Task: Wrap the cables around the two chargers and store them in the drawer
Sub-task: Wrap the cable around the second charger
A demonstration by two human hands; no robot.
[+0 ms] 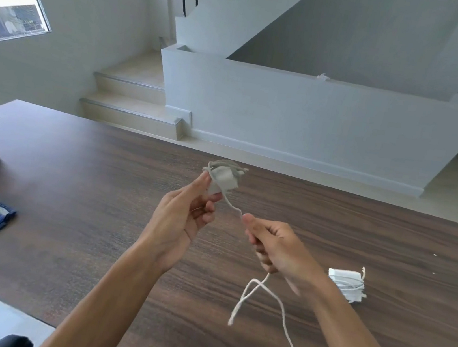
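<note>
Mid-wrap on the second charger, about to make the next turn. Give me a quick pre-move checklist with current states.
1. Left hand holds the charger in the air: ok.
2. Right hand grips the cable close to the charger: ok.
3. Turns already on the charger sit snug: cannot tell, blurred.
4. Loose cable free to feed: not ok, it crosses over itself in a loop below the right hand.
5. Other charger wrapped and lying on the table, clear of the hands: ok.
6. Drawer ready to receive: cannot tell, not in view.
</note>
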